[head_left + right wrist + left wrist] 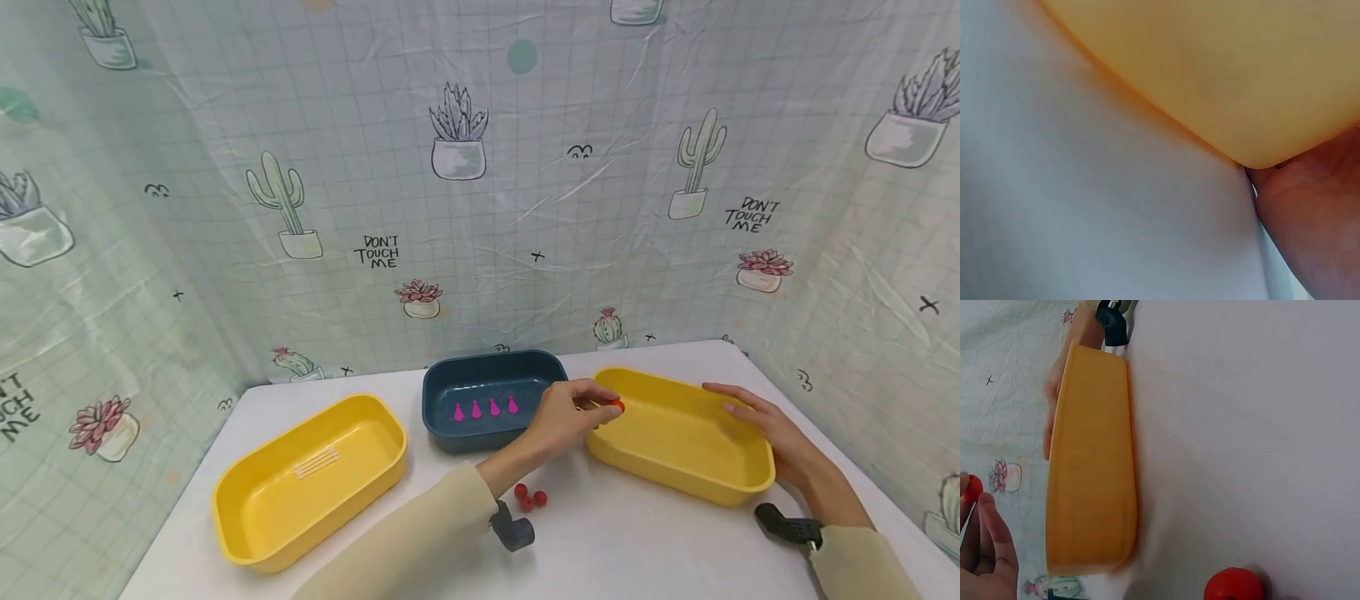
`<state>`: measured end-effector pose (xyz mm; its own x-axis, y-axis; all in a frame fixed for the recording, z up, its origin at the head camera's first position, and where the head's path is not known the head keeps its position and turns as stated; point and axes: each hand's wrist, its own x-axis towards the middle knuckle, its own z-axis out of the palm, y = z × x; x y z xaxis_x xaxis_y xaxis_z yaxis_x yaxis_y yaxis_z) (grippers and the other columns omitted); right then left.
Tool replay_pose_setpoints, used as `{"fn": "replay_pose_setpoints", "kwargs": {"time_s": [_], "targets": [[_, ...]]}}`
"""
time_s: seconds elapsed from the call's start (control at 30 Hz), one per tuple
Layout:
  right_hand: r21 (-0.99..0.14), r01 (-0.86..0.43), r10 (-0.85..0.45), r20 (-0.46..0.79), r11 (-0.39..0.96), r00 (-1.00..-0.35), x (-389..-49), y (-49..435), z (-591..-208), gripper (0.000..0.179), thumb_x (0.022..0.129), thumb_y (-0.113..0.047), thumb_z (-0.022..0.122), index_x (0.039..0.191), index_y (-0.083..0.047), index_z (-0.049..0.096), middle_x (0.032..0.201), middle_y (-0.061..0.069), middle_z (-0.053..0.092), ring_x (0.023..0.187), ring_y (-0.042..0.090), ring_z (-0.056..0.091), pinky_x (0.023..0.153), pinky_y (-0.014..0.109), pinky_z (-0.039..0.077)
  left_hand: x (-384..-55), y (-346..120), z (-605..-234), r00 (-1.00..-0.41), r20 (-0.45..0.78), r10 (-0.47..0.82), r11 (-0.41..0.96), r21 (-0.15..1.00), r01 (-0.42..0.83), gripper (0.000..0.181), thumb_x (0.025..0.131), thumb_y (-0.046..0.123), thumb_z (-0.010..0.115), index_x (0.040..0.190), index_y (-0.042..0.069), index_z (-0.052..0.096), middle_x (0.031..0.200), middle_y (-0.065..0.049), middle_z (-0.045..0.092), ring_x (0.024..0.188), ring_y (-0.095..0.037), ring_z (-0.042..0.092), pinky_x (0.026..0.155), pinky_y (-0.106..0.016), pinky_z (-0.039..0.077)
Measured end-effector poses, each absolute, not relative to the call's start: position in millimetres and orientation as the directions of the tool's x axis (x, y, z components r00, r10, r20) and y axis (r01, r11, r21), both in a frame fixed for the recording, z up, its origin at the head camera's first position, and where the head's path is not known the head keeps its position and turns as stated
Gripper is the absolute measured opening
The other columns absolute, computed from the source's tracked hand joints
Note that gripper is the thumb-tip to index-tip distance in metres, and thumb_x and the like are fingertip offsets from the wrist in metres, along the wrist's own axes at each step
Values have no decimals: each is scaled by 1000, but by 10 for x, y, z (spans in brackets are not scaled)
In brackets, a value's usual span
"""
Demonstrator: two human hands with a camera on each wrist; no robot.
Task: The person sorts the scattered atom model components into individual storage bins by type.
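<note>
My left hand (566, 410) pinches a small red bead (618, 406) between thumb and fingertips, over the left rim of the right-hand yellow bin (675, 475). In the left wrist view the same bead (974, 488) shows at the left edge, beside the bin's outer wall (1091, 462). At the bin's right end, my right hand (776, 433) holds the rim, thumb over the edge and fingers along the outside. The right wrist view shows part of this hand (1316, 206) against the yellow wall (1210, 69). More red beads (527, 503) lie clustered on the table below my left forearm.
A dark blue bin (465, 442) stands at the back middle, with several pink pear-shaped pieces (476, 410) inside. Another yellow bin (330, 518), on the left, holds several thin pale sticks (317, 462). A patterned curtain (525, 208) closes off the table's back and sides.
</note>
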<state>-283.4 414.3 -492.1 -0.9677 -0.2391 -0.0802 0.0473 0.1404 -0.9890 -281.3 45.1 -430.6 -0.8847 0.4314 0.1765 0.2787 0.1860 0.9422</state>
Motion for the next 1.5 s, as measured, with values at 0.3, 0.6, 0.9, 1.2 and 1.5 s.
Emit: {"fn": "replay_pose_setpoints", "kwargs": {"time_s": [0.3,0.6,0.9,1.2,1.5], "targets": [[-955,-58,-263,-21,290,-965,-2867,4177,-4846,49,111,-28,45,158,-15,43,130,-35,58,113,-6,64,92,19,57,-2875,644,-4307,-886,175,430,228,928,294,19,93,26,78,110,18,79,94,13,72,72,-4,61,64,-16,53],[-951,-47,-268,-38,306,-963,-2852,4167,-4786,52,112,-34,42,158,-12,41,129,-38,57,114,-11,61,92,16,55,-2952,753,-4332,-890,185,417,264,912,314,17,93,23,78,108,15,80,93,10,73,68,-3,60,63,-15,52],[-949,-25,-245,-56,316,-968,-2844,4167,-4751,53,112,-36,42,158,-11,41,126,-40,56,112,-16,58,92,15,54,-2977,890,-4324,-895,159,416,299,906,300,16,92,22,79,106,14,80,90,10,72,67,-3,59,63,-14,52],[-938,-18,-232,-67,346,-970,-2838,4145,-4754,53,111,-36,45,158,-13,43,125,-39,55,112,-12,60,92,18,55,-3055,978,-4361,-904,152,400,313,904,291,13,92,22,79,103,15,80,88,10,73,65,-3,60,61,-14,51],[-933,-28,-208,-50,358,-977,-2837,4142,-4785,54,110,-42,45,158,-17,43,127,-40,51,113,-16,57,94,14,52,-3111,1063,-4365,-900,138,413,347,890,296,12,93,21,78,102,13,80,86,10,72,64,-3,59,60,-15,51]]}}
